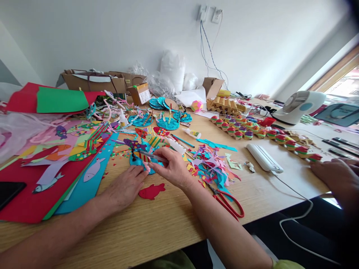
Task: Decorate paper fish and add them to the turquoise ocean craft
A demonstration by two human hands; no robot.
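Note:
My right hand (pixel 171 169) is closed in a pinch on a thin grey stick-like tool (pixel 151 155) that points left over a blue paper disc (pixel 141 160) with a striped paper fish on it. My left hand (pixel 126 186) rests on the wooden table (pixel 157 224) with its fingertips on the near edge of that disc. A red paper fish (pixel 151 191) lies flat just in front of both hands. Red-handled scissors (pixel 227 203) lie to the right of my right forearm.
Coloured paper sheets with fish cut-outs (pixel 50 168) cover the left. Paper scraps (pixel 210 164), glue bottles (pixel 175 145), a white box (pixel 264 157) with a cable, painted egg-carton pieces (pixel 246 130), a white fan (pixel 297 106) and cardboard boxes (pixel 92 80) lie about. Another person's hand (pixel 335 175) rests at right.

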